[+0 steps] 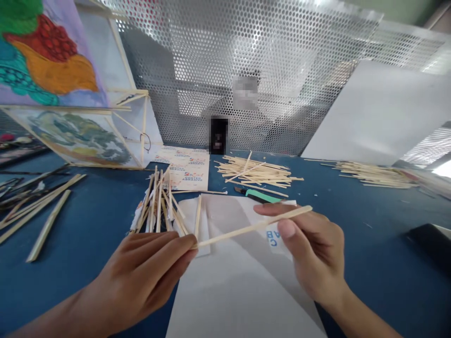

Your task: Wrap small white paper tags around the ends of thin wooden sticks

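Note:
Between my two hands a thin wooden stick (236, 231) slants upward to the right, above a white sheet of paper (232, 291). My left hand (148, 272) pinches its lower left end, the fingers pressed together. The upper right part lies between the thumb and fingers of my right hand (317, 253). Another wooden stick (198, 217) lies on a small white piece just beyond my left fingertips. A bundle of sticks (158, 202) with scraps of white stands behind my left hand. Past my right fingers is a green craft knife (262, 195), its handle partly hidden.
Piles of sticks lie at the back middle (257, 171) and back right (373, 173) of the blue table (366, 263). A printed abrasive sheet (192, 169) lies before the perforated metal screen (282, 94). Painted panels (84, 136) stand at left, and a dark object (431, 249) sits at right.

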`<state>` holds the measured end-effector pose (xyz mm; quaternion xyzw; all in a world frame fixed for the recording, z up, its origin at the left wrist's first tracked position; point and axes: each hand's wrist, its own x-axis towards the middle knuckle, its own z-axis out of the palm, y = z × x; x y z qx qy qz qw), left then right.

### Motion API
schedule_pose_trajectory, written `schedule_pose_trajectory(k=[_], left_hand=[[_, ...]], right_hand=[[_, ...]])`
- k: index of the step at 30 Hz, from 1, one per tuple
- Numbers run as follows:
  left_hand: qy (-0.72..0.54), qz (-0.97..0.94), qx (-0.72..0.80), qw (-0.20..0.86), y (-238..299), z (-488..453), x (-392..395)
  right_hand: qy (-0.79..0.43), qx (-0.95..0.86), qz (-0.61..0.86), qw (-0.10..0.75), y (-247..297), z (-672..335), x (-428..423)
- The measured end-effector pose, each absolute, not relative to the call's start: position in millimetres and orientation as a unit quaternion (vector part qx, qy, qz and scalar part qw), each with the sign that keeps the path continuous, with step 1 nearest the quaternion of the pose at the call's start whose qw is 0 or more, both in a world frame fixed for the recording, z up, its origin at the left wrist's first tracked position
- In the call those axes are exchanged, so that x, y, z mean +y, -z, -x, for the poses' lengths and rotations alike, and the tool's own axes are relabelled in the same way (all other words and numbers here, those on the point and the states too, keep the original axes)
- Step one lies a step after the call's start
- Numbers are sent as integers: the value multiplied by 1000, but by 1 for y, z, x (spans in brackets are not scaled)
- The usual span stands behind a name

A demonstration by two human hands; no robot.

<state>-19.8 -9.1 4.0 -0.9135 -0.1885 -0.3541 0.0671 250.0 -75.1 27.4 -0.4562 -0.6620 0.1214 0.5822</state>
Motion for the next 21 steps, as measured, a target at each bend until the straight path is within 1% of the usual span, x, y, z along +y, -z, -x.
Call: schedule_pose_trajectory(k=[5, 7, 8, 10, 13, 15, 16, 18, 21], left_hand=[[354, 911, -197, 80, -8, 18, -6], [349, 913, -198, 75, -9, 18, -2], [344, 915, -199, 69, -9, 18, 0], [335, 917, -208, 57, -8, 18, 7], [323, 912, -244, 69, -9, 17, 17], [324, 903, -266, 93, -19, 19, 23], [325, 898, -278, 100, -27, 22, 25], [322, 889, -313, 91, -48, 35, 27], [301, 853, -416, 94, -75, 78, 22]], right_hand=[[-120, -660, 477, 568, -29, -254, -77], [-139, -657, 485, 560, -26, -259, -75], [-154, -640, 491, 570, -24, -262, -72], [-189, -564, 507, 624, -21, -273, -63], [-207, -399, 504, 737, -20, -295, -43], [-204, -339, 492, 775, -20, -309, -31], [-204, -334, 495, 776, -19, -315, -27], [-214, -365, 517, 744, -14, -319, -24], [-259, -463, 547, 648, -6, -310, -29]])
